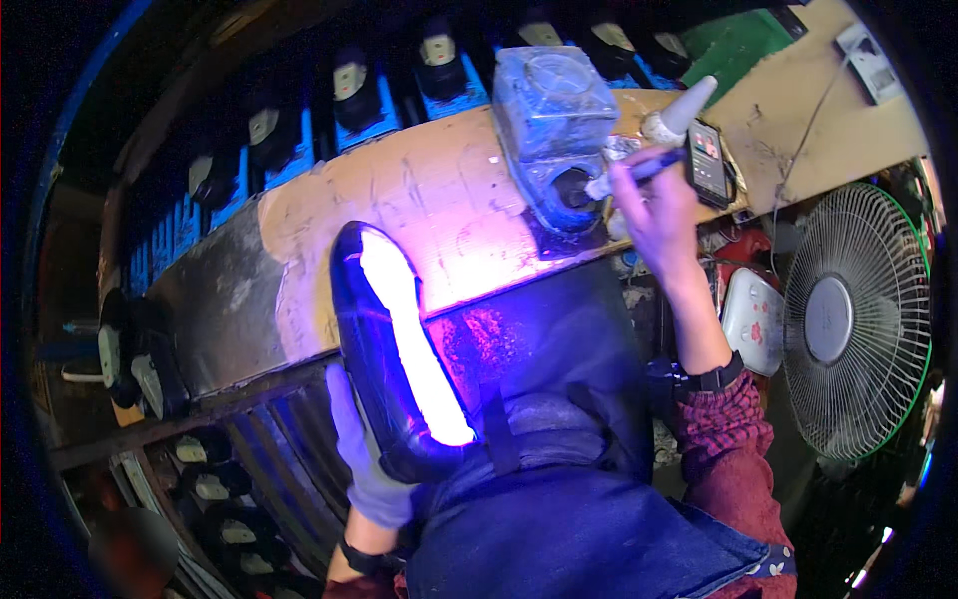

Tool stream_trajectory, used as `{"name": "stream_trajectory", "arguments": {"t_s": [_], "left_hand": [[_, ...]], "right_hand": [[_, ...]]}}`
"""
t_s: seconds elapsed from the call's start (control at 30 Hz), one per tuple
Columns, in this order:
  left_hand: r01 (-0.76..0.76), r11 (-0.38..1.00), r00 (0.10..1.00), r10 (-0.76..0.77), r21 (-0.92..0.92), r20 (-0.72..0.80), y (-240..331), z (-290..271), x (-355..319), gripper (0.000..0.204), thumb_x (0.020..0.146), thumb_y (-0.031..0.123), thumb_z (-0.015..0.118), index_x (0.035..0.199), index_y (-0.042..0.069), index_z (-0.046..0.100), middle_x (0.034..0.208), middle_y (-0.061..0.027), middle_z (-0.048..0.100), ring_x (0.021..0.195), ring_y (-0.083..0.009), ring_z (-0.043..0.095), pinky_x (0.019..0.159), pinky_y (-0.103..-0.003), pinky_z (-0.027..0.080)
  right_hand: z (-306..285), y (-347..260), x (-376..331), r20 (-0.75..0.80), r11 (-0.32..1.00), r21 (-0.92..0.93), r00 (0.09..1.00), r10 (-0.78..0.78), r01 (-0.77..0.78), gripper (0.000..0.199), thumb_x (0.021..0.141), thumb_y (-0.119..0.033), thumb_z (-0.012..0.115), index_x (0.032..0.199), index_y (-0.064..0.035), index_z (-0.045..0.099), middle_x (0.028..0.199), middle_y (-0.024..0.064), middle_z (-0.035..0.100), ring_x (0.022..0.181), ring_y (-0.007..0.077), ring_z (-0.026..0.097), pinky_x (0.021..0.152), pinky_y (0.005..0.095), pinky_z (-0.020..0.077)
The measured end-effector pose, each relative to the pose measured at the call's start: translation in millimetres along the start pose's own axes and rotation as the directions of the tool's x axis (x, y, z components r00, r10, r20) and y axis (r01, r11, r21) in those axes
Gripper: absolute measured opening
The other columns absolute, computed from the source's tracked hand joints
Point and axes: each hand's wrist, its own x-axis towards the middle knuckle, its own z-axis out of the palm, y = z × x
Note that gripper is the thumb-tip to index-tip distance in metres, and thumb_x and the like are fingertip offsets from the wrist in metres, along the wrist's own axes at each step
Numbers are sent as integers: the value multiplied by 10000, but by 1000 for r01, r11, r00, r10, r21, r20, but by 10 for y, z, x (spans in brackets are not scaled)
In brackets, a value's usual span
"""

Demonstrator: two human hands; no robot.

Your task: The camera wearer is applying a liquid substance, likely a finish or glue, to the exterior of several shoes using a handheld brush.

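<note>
A black shoe is tilted sole-up at the bench's near edge. Along its sole runs a strip that glows bright white-violet. My left hand, in a pale glove, grips the shoe from its left side near the lower end; some fingers are hidden behind it. Bare and pinched closed, my right hand holds a brush by its dark handle. The brush's whitish end is at the dark mouth of a blue, stained pot. A cloudy plastic-covered block adjoins the pot.
A phone and a white cone-tipped bottle are beside my right hand. A round fan stands at right, by a white lidded box. Several shoes on a blue rack line the far side. More shoes sit lower left.
</note>
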Motion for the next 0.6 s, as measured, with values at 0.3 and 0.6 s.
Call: {"name": "stream_trajectory", "arguments": {"t_s": [0.3, 0.6], "left_hand": [[131, 982, 987, -142, 138, 72, -97, -65, 98, 536, 954, 385, 455, 1385, 92, 330, 1255, -38, 496, 1110, -146, 521, 955, -309, 431], [49, 953, 999, -54, 299, 9, -152, -130, 134, 464, 953, 435, 426, 1248, 79, 456, 1088, -48, 577, 949, -139, 591, 835, -297, 489]], "right_hand": [[-158, 51, -267, 69, 953, 251, 985, 159, -171, 94, 942, -110, 505, 909, -23, 492, 780, 52, 572, 644, 89, 559, 587, 217, 474], [605, -1133, -251, 501, 652, 564, 838, 218, -507, 105, 894, -89, 572, 823, -49, 505, 612, 25, 572, 532, 71, 567, 455, 208, 428]]}}
